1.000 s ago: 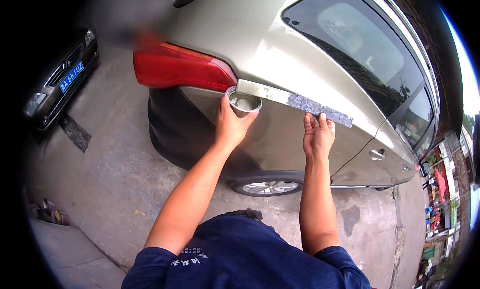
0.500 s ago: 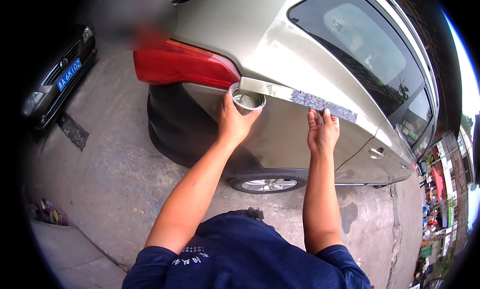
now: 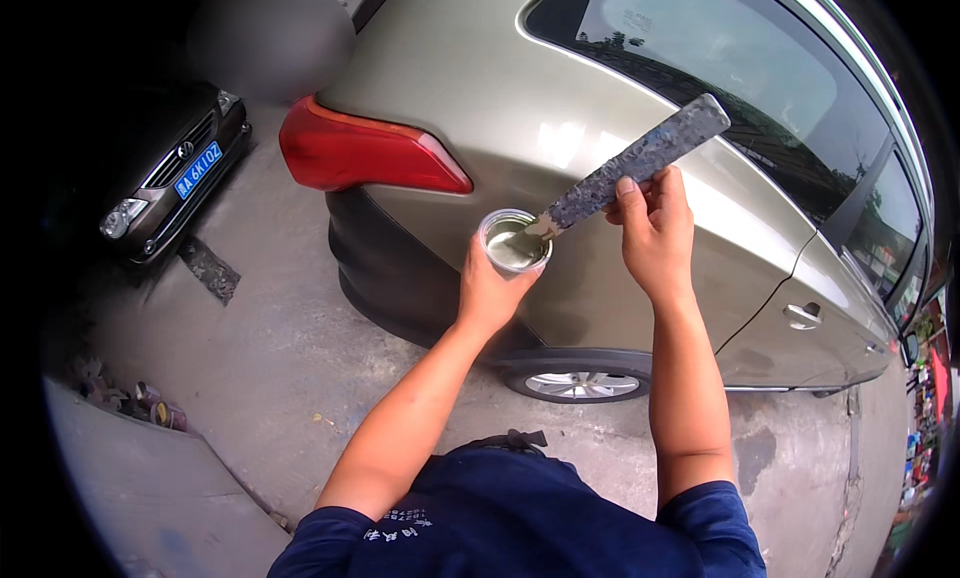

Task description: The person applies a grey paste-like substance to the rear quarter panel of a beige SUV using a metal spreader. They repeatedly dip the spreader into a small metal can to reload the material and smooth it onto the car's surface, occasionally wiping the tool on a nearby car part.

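My left hand [image 3: 492, 290] is wrapped round a small clear cup [image 3: 547, 256] with greyish-green paint [image 3: 505, 244] inside. A long flat mixing stick [image 3: 640, 163], crusted dark grey along most of its length, slants up to the right with its lower end dipped in the cup. Thumb and fingers of my right hand [image 3: 658, 223] pinch the stick partway along. Behind both hands is the rear side of a champagne-coloured car [image 3: 455, 68], whose paint resembles that in the cup. How deep the stick reaches is hidden.
A red tail light [image 3: 370, 148] is left of the cup, above a dark bumper section [image 3: 400, 268]. The car's rear wheel [image 3: 580, 384] is below my hands. Another dark car [image 3: 170, 178] stands at far left. Several cans [image 3: 160, 408] lie at lower left beside a grey panel [image 3: 140, 478].
The stick has swung from lying nearly level over the cup's rim to a steep slant, its end now in the paint. My right hand has risen. The view has shifted.
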The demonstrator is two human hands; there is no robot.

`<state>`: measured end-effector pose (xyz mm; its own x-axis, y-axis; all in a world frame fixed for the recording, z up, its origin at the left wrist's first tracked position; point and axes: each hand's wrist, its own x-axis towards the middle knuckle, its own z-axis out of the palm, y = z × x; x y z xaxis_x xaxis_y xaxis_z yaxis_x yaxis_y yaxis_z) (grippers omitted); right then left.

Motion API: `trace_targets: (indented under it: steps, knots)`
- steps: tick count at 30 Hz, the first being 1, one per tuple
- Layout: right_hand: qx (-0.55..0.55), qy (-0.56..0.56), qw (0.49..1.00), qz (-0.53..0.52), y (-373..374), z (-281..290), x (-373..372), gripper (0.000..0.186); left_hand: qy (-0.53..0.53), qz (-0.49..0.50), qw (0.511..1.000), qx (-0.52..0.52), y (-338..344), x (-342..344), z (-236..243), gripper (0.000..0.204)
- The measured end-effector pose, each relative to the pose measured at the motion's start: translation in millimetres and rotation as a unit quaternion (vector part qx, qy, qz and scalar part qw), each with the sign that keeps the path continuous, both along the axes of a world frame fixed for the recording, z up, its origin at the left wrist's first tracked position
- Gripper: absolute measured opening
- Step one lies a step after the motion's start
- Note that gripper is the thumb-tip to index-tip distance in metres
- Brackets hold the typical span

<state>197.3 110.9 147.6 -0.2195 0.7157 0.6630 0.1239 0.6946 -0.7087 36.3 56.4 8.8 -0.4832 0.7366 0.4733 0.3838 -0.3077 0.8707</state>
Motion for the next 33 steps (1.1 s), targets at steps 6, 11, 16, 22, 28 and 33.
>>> trace_targets:
  steps: [6,11,16,22,28,33]
  knots:
    - [-0.111,0.029,0.993,0.025,19.5,-15.4,13.7,0.016,0.037,0.074,0.996,-0.012,-7.0,21.1,-7.3,0.070]
    - [-0.180,0.151,0.970,0.061,37.4,-15.5,38.0,0.017,0.077,0.160,0.983,-0.056,-6.2,28.8,5.7,0.071]
    - [-0.187,0.224,0.952,0.094,54.7,-20.4,55.9,0.016,0.049,0.221,0.971,-0.076,6.0,33.0,11.1,0.073]
    - [-0.180,0.333,0.913,0.150,67.6,-34.0,63.1,0.016,0.012,0.239,0.968,-0.072,18.4,32.2,17.4,0.074]
    - [-0.180,0.370,0.893,0.180,73.1,-54.4,62.1,0.017,-0.013,0.250,0.966,-0.066,20.9,40.8,24.5,0.073]
    - [-0.185,0.386,0.885,0.183,73.0,-63.2,57.6,0.018,-0.054,0.243,0.966,-0.072,21.2,42.8,33.9,0.074]
